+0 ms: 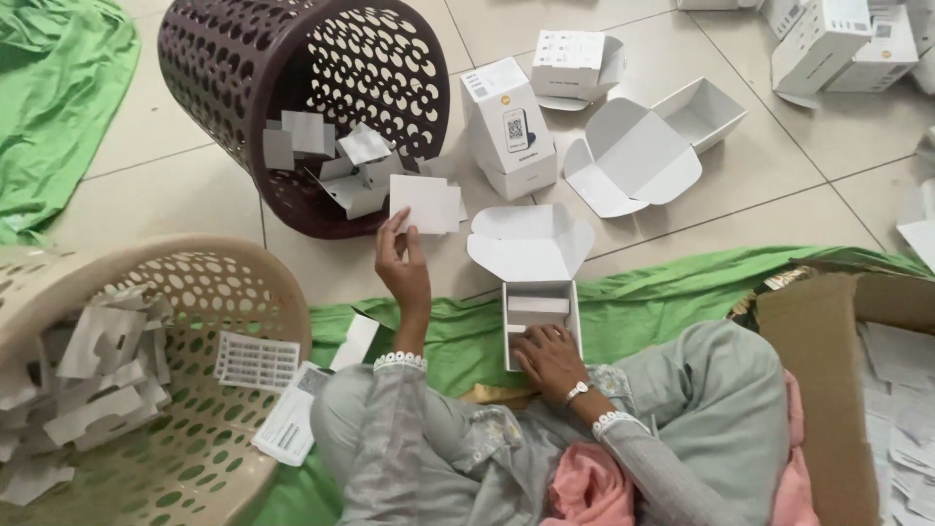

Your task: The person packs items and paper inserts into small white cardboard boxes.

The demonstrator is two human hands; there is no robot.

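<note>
A single head-mounted view looks steeply down from above the seated person onto the tiled floor (pixel 195 185). The person's lap and knees fill the lower centre, so the camera sits close over the body and faces forward and downward. The left hand (pixel 404 268) and right hand (pixel 547 358) lie at mid-frame, near the lens. The frame extends to a dark perforated basket (pixel 292 58) at the top, a beige basket (pixel 195 282) at lower left and a cardboard carton (pixel 813 360) at right. No second view overlaps it.

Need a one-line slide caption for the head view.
Left hand lifts a white card by the dark basket; right hand rests in an open box.
</note>
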